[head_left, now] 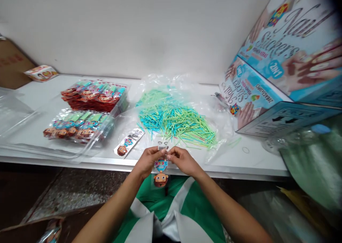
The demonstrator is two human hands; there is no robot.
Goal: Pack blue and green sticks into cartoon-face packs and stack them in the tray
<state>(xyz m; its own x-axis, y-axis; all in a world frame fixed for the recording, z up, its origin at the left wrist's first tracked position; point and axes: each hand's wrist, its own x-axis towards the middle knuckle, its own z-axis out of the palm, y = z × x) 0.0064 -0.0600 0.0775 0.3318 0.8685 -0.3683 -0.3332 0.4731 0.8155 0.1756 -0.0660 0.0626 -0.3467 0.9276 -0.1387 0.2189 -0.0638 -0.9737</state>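
Observation:
Between my hands, at the front edge of the table, hangs a small printed packet (161,171) with a cartoon face and blue lettering. My left hand (149,161) pinches its upper left part between thumb and fingers. Close beside it, my right hand (184,160) has thumb and fingertips pressed together at the packet's upper right; whether they grip the packet itself or something small is hard to tell. A similar flat packet (128,143) lies just left of my hands. Behind them, a heap of thin green and blue sticks (176,123) rests on a clear plastic bag (223,122).
Stacks of filled packets (92,93) lie at the left, by a clear plastic tray (88,154). Printed boxes (291,47) tower at the right, near a clear bottle (278,143). A carton (12,65) and a small box (41,73) stand at the far left.

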